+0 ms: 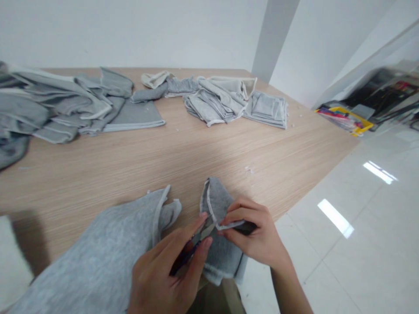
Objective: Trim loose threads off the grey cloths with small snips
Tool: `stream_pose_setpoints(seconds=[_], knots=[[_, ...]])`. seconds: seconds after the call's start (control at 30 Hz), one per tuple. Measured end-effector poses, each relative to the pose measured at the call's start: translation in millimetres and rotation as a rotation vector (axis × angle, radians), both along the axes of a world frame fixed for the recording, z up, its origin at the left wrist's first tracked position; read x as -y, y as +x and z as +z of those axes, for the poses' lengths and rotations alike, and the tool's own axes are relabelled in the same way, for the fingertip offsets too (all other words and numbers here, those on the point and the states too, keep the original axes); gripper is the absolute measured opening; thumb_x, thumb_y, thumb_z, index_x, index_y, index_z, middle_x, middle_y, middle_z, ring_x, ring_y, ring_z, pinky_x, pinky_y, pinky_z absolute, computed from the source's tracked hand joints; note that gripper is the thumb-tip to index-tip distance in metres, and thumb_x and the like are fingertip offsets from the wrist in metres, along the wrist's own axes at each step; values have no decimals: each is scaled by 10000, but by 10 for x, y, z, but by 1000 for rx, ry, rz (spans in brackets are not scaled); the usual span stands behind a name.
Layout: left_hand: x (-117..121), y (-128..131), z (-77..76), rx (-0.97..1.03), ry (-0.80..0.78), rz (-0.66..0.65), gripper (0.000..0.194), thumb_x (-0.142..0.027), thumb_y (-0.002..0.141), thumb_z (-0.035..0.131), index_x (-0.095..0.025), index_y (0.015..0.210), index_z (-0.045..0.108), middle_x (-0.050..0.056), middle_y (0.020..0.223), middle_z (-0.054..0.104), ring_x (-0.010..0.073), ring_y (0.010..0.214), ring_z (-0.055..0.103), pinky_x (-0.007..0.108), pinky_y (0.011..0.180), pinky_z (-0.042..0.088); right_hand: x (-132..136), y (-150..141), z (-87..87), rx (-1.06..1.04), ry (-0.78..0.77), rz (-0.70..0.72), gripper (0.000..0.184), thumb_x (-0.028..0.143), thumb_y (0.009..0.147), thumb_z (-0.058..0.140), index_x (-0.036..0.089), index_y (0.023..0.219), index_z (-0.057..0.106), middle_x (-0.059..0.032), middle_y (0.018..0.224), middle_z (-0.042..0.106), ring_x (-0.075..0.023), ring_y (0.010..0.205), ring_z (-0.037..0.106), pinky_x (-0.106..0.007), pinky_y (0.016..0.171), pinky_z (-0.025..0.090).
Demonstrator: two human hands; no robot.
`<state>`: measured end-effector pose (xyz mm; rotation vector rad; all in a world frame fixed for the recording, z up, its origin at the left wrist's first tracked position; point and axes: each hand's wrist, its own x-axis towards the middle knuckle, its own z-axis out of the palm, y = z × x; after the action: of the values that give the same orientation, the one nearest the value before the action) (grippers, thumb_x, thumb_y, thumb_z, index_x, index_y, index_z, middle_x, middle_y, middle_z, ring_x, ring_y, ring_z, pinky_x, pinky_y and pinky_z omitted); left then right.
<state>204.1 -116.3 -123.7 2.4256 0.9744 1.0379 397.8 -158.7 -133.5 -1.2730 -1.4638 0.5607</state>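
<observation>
My left hand [172, 266] is closed around a small pair of thread snips [186, 257] with dark handles. Their metal blades point at the stitched, pale-edged seam of a grey fabric piece [218, 198]. With thumb and fingers, my right hand [253, 229] pinches that seam near its corner, close to the blade tips. The grey piece hangs over the table's front edge, its lower part below my hands. To the left, beside my left hand, lies a larger light grey fabric piece [108, 244] with a pale bound edge. Whether the blades touch the seam I cannot tell.
Piled grey fabric pieces [65, 102] cover the wooden table's [131, 161] back left. Folded grey pieces [216, 100] lie at the back middle and right. White scraps [249, 170] dot the wood. A yellow crate [362, 124] stands beyond the right edge, above the tiled floor [343, 261].
</observation>
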Motion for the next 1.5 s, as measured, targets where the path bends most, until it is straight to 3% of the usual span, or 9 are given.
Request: stream_pose_setpoints(seconds=[0.13,0.33,0.8,1.13,1.3,1.5], knots=[[20,-30,23,11,-40,-60,331,-314,892,608,-265,1219,601,-28,902,760,81,635,681,149,594,552,-1,12,4,-23,9,3,83,191,764,763,240,820,727,-23,777,690,-163,704,635,-315,670,498],[17,-27,-31,22,-68,-142,416,-270,875,631,-277,1285,556,-30,939,750,71,670,680,138,612,546,-1,22,21,-71,24,22,120,141,766,741,236,840,742,-24,798,696,-154,719,643,-302,669,504],[19,51,-16,23,-122,-121,337,-311,869,648,-293,1203,607,-51,912,756,59,644,677,126,613,544,7,43,3,-114,29,29,140,115,766,720,242,813,754,-21,792,695,-153,713,642,-298,660,523],[27,81,-8,-29,-136,-126,327,-345,904,605,-264,1220,600,-7,940,763,111,754,720,157,612,552,-2,53,-8,-100,50,20,110,135,776,718,238,804,746,-19,790,706,-156,710,650,-318,666,537],[32,81,-23,-29,-105,-161,331,-285,919,587,-226,1244,589,9,1010,751,93,807,714,141,696,552,10,44,0,-105,40,28,106,123,778,717,227,792,737,-19,783,699,-150,703,646,-312,672,532],[28,84,-18,-10,-51,-157,277,-227,929,570,-212,1197,636,14,934,738,88,755,702,138,589,526,9,52,7,-107,47,45,84,126,773,724,207,789,738,-27,775,694,-150,699,640,-304,671,524]])
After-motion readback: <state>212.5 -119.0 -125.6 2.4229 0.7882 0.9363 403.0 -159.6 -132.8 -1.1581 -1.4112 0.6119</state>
